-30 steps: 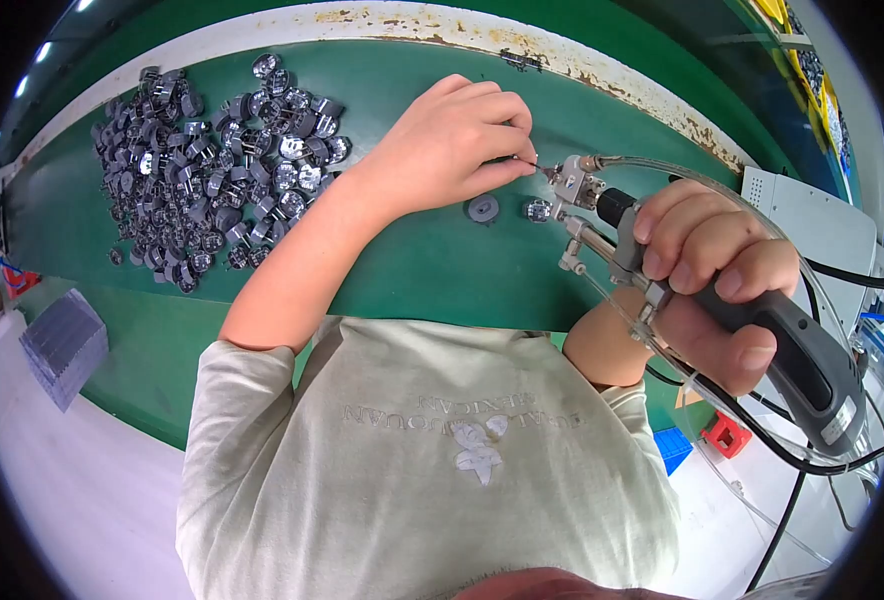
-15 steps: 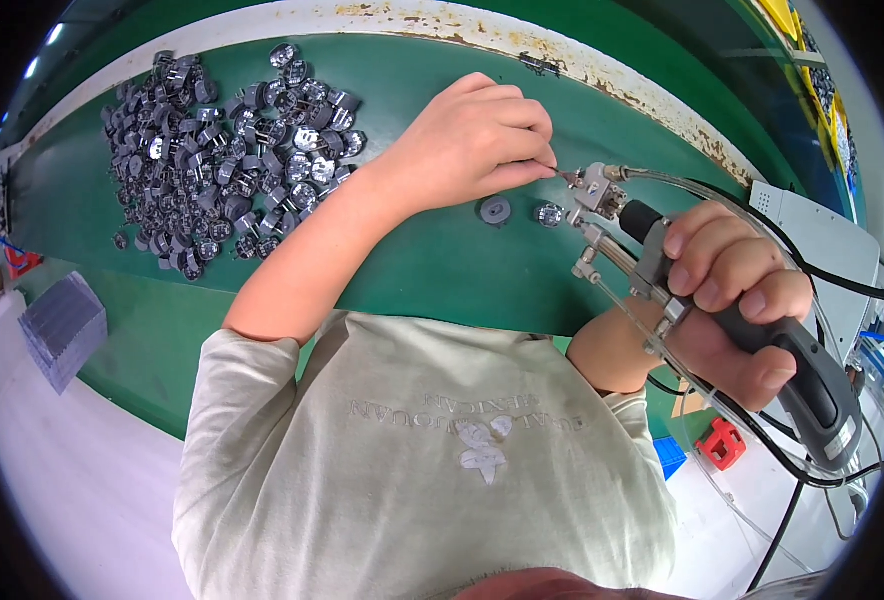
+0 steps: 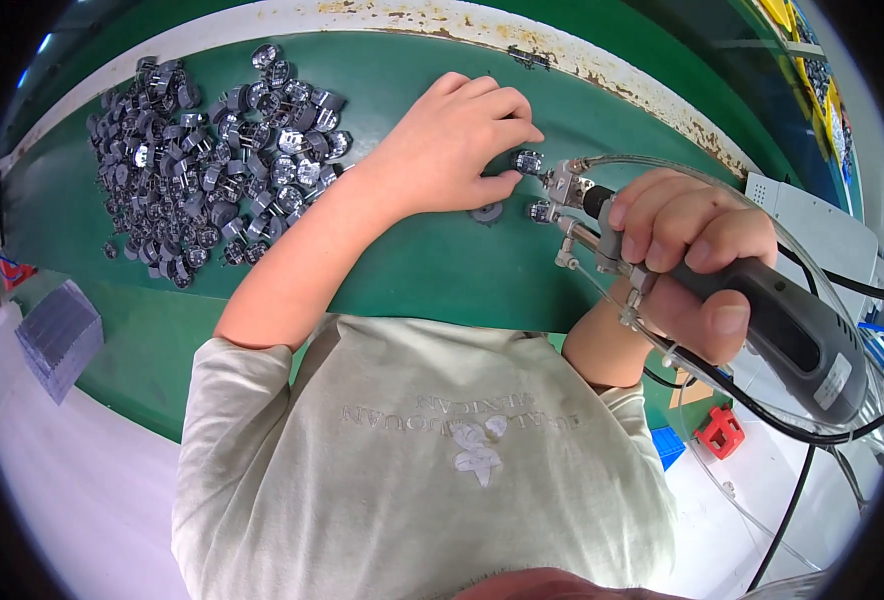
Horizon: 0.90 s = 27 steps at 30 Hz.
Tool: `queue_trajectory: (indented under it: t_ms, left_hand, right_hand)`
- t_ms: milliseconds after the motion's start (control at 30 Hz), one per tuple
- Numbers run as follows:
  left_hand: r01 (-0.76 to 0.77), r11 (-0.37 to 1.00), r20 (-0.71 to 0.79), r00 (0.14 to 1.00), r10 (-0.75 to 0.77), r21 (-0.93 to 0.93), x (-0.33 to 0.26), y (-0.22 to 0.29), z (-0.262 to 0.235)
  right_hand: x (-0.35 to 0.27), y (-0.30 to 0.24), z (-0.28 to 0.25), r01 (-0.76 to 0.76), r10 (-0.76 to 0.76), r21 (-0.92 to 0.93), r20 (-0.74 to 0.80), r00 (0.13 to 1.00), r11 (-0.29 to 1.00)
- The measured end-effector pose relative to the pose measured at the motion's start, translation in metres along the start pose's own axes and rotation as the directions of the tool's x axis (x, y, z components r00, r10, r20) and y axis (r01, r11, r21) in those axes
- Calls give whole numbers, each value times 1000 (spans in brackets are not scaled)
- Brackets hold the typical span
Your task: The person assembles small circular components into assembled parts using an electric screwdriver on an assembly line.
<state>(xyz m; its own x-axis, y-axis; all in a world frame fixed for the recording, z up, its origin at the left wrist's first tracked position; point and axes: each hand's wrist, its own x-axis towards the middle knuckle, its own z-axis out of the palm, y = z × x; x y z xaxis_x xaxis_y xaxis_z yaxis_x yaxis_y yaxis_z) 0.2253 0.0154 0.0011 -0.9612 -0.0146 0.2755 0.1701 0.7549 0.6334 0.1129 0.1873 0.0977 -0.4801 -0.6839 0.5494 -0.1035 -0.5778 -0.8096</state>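
Observation:
My left hand (image 3: 467,145) is over the green bench, its thumb and index finger spread apart. Just past those fingertips is a small dark round part with a shiny face (image 3: 528,161), right at the nozzle of the tool; whether a finger touches it is hard to see. My right hand (image 3: 702,235) wraps round a black-grey powered screwdriver (image 3: 792,330) with a metal head and thin tubes, its tip pointing left. Below the nozzle lies a second shiny part (image 3: 539,210). A grey disc-like part (image 3: 487,213) sits partly hidden under my left thumb.
A large heap of similar dark parts (image 3: 212,170) covers the bench's left side. A rusty white rail (image 3: 442,18) runs along the far edge. To the right are a light grey box (image 3: 812,225) and black cables (image 3: 762,425). A red holder (image 3: 720,432) is lower right.
My left fingers have parted from a pinch at the tool's tip, and a shiny part now shows there. The screwdriver has shifted slightly left and its angle is flatter.

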Motion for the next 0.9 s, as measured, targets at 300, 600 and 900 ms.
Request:
queue_trajectory:
  t_ms: [300, 600, 900]
  left_hand:
    - [-25, 1000, 2, 1000, 25, 11, 0, -1, 1]
    - [-31, 999, 13, 999, 31, 16, -1, -2, 1]
    - [-36, 999, 23, 999, 36, 21, -1, -3, 0]
  right_hand:
    - [0, 2, 0, -1, 1, 11, 43, 999, 1000]
    - [2, 0, 1, -18, 28, -101, 93, 995, 995]
    - [2, -1, 3, -6, 18, -126, 93, 995, 992]
